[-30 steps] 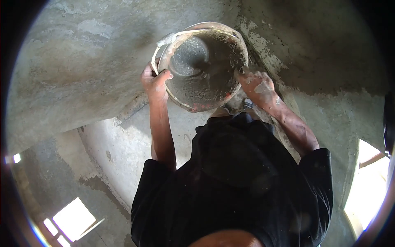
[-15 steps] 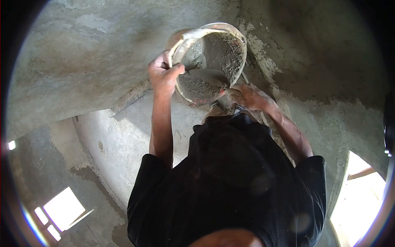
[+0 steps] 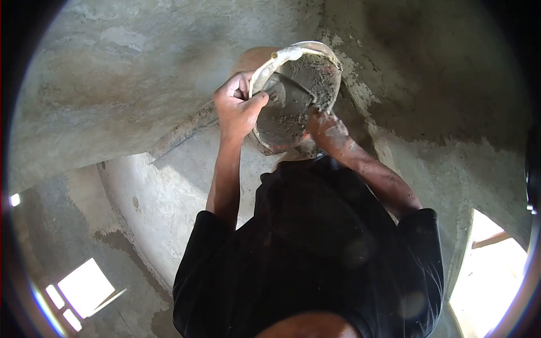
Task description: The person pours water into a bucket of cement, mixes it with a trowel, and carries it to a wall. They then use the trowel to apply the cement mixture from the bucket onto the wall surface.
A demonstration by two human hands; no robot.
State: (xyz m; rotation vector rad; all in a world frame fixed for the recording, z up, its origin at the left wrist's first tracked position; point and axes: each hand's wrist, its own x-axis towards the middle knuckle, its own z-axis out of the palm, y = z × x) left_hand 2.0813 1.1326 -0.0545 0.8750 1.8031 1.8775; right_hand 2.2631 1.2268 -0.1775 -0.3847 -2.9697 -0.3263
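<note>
My left hand (image 3: 238,104) is closed on the left rim of a round bucket (image 3: 260,72), thumb over the edge and fingers outside. The bucket tilts toward me, and wet grey mortar (image 3: 324,76) lies inside. My right hand (image 3: 326,128), smeared with mortar, reaches over the bucket's lower right rim. Its fingers are wrapped round the handle of a trowel, mostly hidden by the hand. The mortar-coated trowel blade (image 3: 288,94) is inside the bucket, against the mortar.
A rough cement wall (image 3: 141,73) stands behind the bucket and meets another wall (image 3: 439,73) with a dark damp patch at a corner on the right. A ledge (image 3: 183,132) runs at the left. Bright openings (image 3: 87,287) show at lower left and lower right (image 3: 490,276).
My right hand has moved up and left, from beside the bucket to over its rim, with the trowel. The bucket has shifted slightly right and down, along with my left hand.
</note>
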